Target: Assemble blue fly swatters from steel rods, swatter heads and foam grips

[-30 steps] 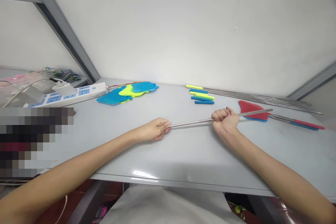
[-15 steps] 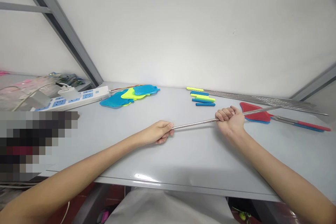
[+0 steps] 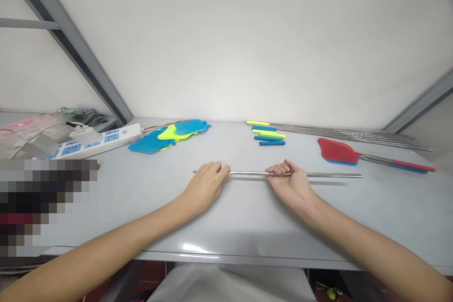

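Observation:
A thin metal rod [image 3: 247,173] lies level across both hands, low over the table. My left hand [image 3: 207,183] is closed round it from above, close to its left end, which pokes out past the knuckles. Palm turned up, my right hand [image 3: 290,183] has curled fingers around the rod near its middle. The rod's right end juts well beyond that hand. Behind the hands lie several blue and yellow-green foam-like grip sleeves [image 3: 272,143]. Off to the right are a red fly swatter [image 3: 338,151] and a blue one beneath it.
Blue and yellow-green swatter heads [image 3: 152,142] overlap at the back left, beside a white power strip [image 3: 116,138] with plugs. More metal rods [image 3: 354,133] lie along the wall at the back right. The table's front edge [image 3: 212,258] runs before me.
The rod has gone from slanted to level and shifted left. My left hand has turned over the rod from above, its end now showing beyond. My right hand has moved left and lower.

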`<action>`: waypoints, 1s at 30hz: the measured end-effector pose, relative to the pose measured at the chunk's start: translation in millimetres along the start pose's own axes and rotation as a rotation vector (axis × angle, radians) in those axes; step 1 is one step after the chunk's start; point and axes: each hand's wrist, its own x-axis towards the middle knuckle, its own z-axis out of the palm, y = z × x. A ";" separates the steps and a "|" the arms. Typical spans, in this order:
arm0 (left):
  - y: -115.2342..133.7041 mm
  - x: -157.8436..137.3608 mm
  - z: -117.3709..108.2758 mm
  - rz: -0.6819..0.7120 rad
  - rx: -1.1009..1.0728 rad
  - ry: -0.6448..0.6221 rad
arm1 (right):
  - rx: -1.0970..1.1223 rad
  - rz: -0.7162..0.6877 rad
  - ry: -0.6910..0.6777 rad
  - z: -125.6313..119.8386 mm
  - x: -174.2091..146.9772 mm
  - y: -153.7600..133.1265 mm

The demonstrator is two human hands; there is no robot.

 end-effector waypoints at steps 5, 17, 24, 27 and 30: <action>1.0 -2.3 5.4 0.064 0.007 -0.083 | 0.030 -0.027 -0.050 -4.8 -4.9 4.6; 13.1 -7.7 5.8 0.080 -0.062 -0.151 | -0.022 -0.135 -0.081 -6.9 -9.2 10.1; 13.6 -6.4 3.2 0.065 -0.140 -0.176 | -0.027 -0.142 -0.074 -7.4 -9.1 13.4; 14.7 -6.0 3.9 0.062 -0.129 -0.178 | -0.062 -0.159 -0.078 -9.6 -7.8 15.6; 15.4 -5.8 5.7 0.065 -0.100 -0.171 | -0.076 -0.159 -0.077 -12.2 -5.6 18.8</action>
